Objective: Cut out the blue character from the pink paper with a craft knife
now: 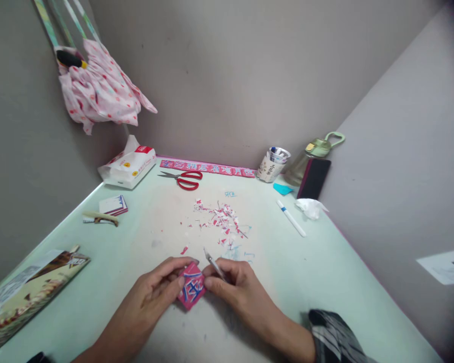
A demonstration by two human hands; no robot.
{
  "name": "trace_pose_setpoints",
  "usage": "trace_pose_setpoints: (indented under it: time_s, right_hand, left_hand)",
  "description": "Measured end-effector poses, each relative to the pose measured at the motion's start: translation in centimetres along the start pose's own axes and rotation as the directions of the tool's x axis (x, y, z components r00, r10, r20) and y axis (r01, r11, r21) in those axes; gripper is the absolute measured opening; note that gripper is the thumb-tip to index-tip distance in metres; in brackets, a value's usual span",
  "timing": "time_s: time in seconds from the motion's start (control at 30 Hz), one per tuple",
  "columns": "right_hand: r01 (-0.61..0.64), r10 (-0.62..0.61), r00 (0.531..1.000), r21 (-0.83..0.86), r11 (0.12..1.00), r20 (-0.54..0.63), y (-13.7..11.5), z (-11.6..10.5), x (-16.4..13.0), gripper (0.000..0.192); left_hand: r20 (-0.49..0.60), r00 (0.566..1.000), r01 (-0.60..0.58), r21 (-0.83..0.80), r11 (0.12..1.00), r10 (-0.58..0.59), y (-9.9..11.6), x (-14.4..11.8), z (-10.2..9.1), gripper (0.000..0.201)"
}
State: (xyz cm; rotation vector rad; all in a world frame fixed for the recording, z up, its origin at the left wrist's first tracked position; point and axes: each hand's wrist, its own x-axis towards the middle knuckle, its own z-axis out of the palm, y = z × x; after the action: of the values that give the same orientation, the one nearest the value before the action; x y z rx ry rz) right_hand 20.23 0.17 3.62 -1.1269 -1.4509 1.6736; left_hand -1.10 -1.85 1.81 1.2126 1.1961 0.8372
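Pink paper square (191, 291) pinched between both hands (flat).

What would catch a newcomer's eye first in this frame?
Near the bottom centre, the left hand and right hand pinch a small pink paper square, the right also holding a thin craft knife. Just beyond lies a scatter of paper scraps, with red scissors farther back.

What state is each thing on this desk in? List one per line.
Pink paper square: pinched between both hands.
Craft knife: in right hand, blade up.
Left hand: holding the square's edge.
Red scissors: open, lying flat.
White pen: capped, lying flat.
Paper scraps: scattered.
Tissue pack: opened.
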Motion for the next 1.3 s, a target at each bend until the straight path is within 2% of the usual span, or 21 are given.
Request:
trace_pose_setpoints:
  time_s: [0.1, 0.27, 0.47, 0.7, 0.9, 1.03, 1.13, 1.3]
  right_hand:
    - [-0.063, 0.059, 0.997, 0.075, 0.995, 0.05, 0.3, 0.1, 0.1, 0.035]
    - [-0.03, 0.026, 0.999, 0.175, 0.984, 0.02, 0.6, -0.2, 0.4, 0.035]
    - [-0.03, 0.03, 1.0, 0.17, 0.985, 0.001, 0.6, -0.2, 0.5, 0.032]
    - [-0.053, 0.052, 0.999, 0.162, 0.985, 0.012, 0.4, 0.0, 0.3, 0.034]
    - [0.029, -0.035, 0.999, 0.165, 0.986, 0.037, 1.0, -0.1, 0.3, 0.042]
    - [0.034, -0.034, 0.999, 0.159, 0.987, -0.006, 1.0, -0.1, 0.4, 0.033]
    - [-0.006, 0.014, 0.999, 0.169, 0.986, -0.047, 0.9, 0.0, 0.3, 0.027]
    - [0.023, -0.02, 0.999, 0.157, 0.987, -0.025, 0.9, -0.1, 0.2, 0.036]
  left_hand:
    - [-0.029, 0.998, 0.049, -0.065, 0.997, -0.051, 0.0, 0.1, -0.1, 0.05]
    - [-0.074, 0.997, 0.026, -0.101, 0.995, -0.033, 0.8, -0.2, 0.1, 0.049]
    - [-0.097, 0.995, 0.013, -0.179, 0.984, -0.03, 0.7, 0.2, 0.1, 0.043]
    - [-0.128, 0.991, 0.01, -0.154, 0.988, -0.03, 0.3, 0.1, -0.1, 0.045]
    - [-0.148, 0.989, 0.006, -0.152, 0.988, -0.029, 0.3, 0.1, -0.2, 0.044]
    - [-0.124, 0.991, 0.038, -0.132, 0.991, -0.054, 0.5, 0.0, -0.4, 0.046]
    - [-0.173, 0.983, 0.03, -0.139, 0.99, -0.054, 0.8, -0.1, -0.4, 0.045]
    - [-0.176, 0.983, 0.025, -0.137, 0.99, -0.049, 0.9, -0.1, -0.2, 0.045]
